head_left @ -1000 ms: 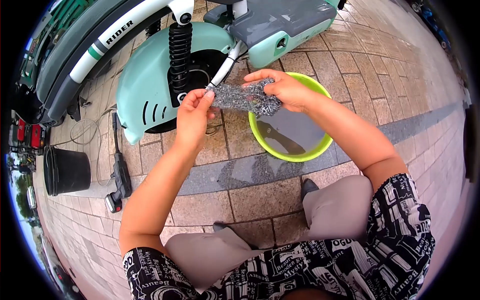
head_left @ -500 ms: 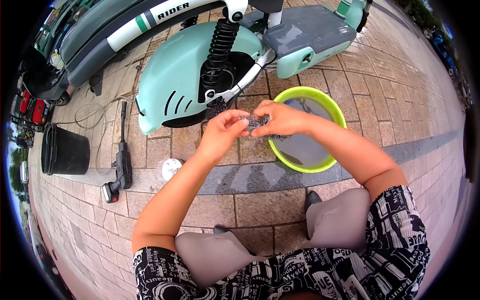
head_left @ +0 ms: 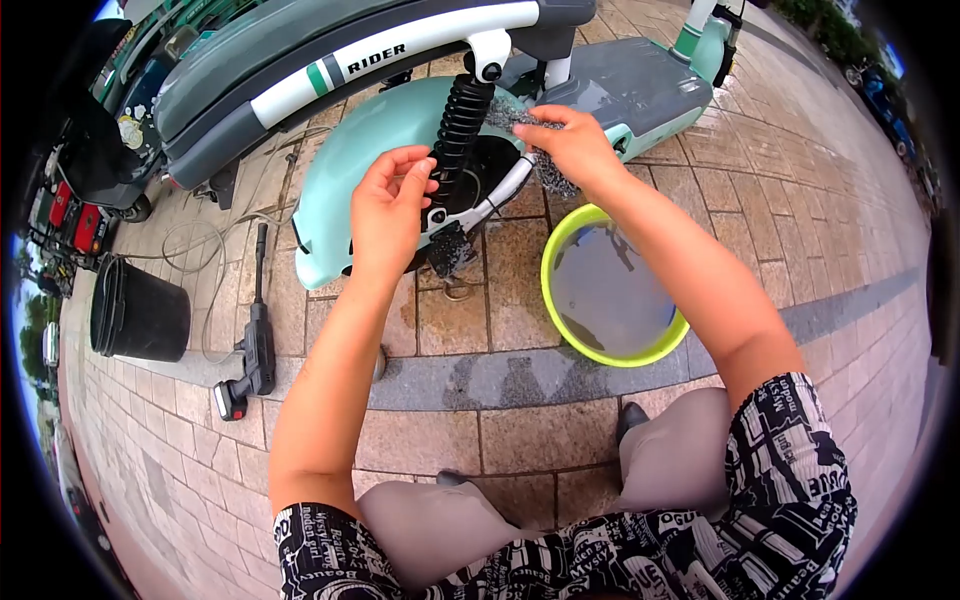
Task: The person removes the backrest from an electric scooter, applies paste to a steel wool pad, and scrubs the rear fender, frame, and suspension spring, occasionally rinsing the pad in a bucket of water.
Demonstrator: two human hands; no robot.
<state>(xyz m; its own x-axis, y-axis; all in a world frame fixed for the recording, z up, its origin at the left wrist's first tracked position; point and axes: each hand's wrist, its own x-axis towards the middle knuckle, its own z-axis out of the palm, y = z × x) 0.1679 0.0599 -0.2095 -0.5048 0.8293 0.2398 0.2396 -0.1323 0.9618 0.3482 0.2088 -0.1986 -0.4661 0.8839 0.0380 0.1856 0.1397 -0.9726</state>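
My right hand [head_left: 570, 145] grips a dark grey speckled cloth [head_left: 556, 178]; part of the cloth spreads beyond the fingertips against the mint-green rear cover [head_left: 385, 115] of a scooter, and part hangs below. My left hand [head_left: 388, 200] is raised in front of that cover, fingers loosely bent and thumb apart, with nothing visible in it. Its fingertips are close to the black coil spring [head_left: 464, 115]; whether they touch it I cannot tell. Below my right forearm stands a lime-green basin [head_left: 548, 300] of cloudy water.
On the left are a black bucket [head_left: 140, 310] and a cordless spray gun [head_left: 258, 350] with a hose [head_left: 210, 235]. The scooter's white frame bar [head_left: 390, 50] and grey footboard [head_left: 625, 85] lie ahead. Wet patches darken the paving. More vehicles stand at far left.
Both hands were together on the cloth near the basin. They have separated and moved forward to the scooter; my left hand has let go, while my right still carries the cloth.
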